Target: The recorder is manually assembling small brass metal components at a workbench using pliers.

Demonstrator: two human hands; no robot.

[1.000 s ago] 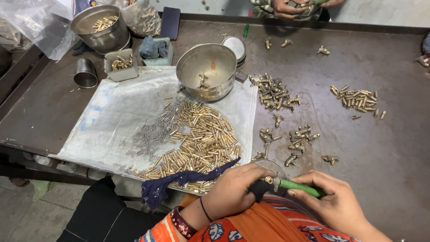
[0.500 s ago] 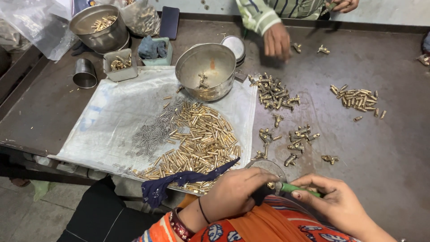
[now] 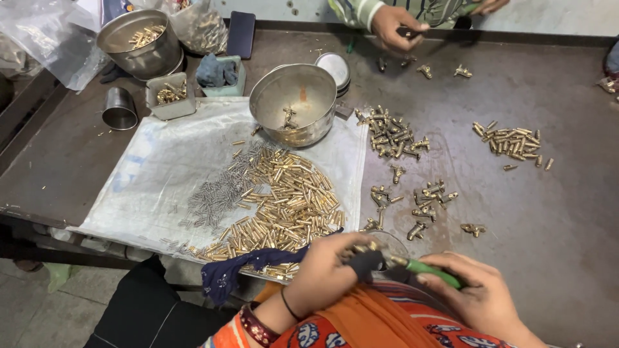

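My left hand [image 3: 329, 267] is at the near table edge, fingers curled around a small brass piece at the tip of a tool. My right hand [image 3: 478, 293] grips the green-handled tool [image 3: 433, 272], which points left toward the left hand. Just beyond the hands lies a big heap of brass pins [image 3: 284, 203] on a white plastic sheet [image 3: 161, 174], with a patch of thin grey steel pins [image 3: 222, 190] beside it. A steel bowl [image 3: 293, 103] with a few brass parts stands at the sheet's far edge. Assembled brass fittings [image 3: 422, 203] lie right of the sheet.
Another person's hand [image 3: 396, 29] works at the far edge near loose fittings. More brass piles [image 3: 512, 142] [image 3: 390, 132] lie on the dark table. At far left stand a steel pot [image 3: 138, 42], a small cup [image 3: 120, 108], a square tin [image 3: 169, 95]. A blue cloth [image 3: 248, 264] hangs near me.
The other person's hand has drawn back toward the far edge and now holds something small. My own hands stay together on the tool, barely shifted.
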